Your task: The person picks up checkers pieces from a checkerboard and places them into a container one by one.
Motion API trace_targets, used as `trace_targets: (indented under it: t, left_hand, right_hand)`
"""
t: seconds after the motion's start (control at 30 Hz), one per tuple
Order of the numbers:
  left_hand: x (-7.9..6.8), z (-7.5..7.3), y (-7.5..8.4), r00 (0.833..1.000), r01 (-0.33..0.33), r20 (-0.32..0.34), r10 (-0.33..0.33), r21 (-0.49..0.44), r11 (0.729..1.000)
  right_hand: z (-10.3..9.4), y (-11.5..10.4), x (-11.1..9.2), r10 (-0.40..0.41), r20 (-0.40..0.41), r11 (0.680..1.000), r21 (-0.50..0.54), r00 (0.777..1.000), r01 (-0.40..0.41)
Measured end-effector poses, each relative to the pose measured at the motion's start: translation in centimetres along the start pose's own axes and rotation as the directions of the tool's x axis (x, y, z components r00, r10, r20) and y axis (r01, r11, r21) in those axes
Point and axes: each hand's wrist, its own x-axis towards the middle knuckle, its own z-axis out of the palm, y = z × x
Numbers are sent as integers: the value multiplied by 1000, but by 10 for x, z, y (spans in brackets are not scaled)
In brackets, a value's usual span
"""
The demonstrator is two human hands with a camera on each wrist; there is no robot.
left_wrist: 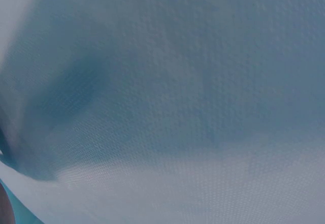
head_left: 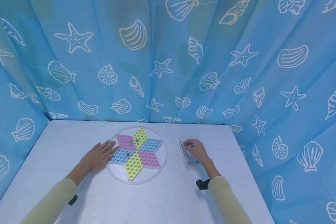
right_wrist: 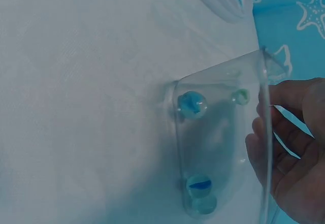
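My left hand lies with fingers spread at the left side of a round clear Chinese checkers board, fingertips over its rim and by the blue point. The board's star has pink, yellow and blue points; on it sit a greenish marble, a blue marble and a reddish marble. My right hand reaches with bent fingers into a clear plastic box. Inside lie a blue marble, a pale green marble and others. I cannot tell whether its fingertips pinch a marble.
A white cloth covers the table. Behind it and at both sides hangs a blue curtain printed with white shells and starfish. The board's rim shows at the top of the right wrist view. The left wrist view shows mostly shaded cloth.
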Motion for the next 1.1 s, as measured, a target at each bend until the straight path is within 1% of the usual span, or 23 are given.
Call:
trace_targets:
  t: [0.13, 0.23, 0.47, 0.7, 1.0, 1.1]
  left_hand:
    - [-1, 0, 1, 1000, 3, -2, -3, -8, 1000]
    - [-1, 0, 2, 1000, 6, -1, -6, -18, 1000]
    - [0, 1, 2, 1000, 9, 4, -9, -9, 1000]
    - [0, 1, 2, 1000, 9, 0, -9, -15, 1000]
    - [0, 0, 2, 1000, 8, 5, -7, -14, 1000]
    - [-1, -1, 2, 1000, 7, 5, -7, -16, 1000]
  right_hand:
    - [5, 5, 1, 34, 28, 999, -29, 999, -33]
    - [8, 9, 2, 44, 40, 998, -46, 998, -42]
    - [11, 13, 4, 84, 68, 994, -81, 994, -79]
    - [11, 14, 4, 71, 69, 992, -105, 995, -64]
    - [11, 10, 0, 54, 68, 994, -96, 996, -47]
    - [11, 10, 1, 62, 67, 994, -94, 996, -56]
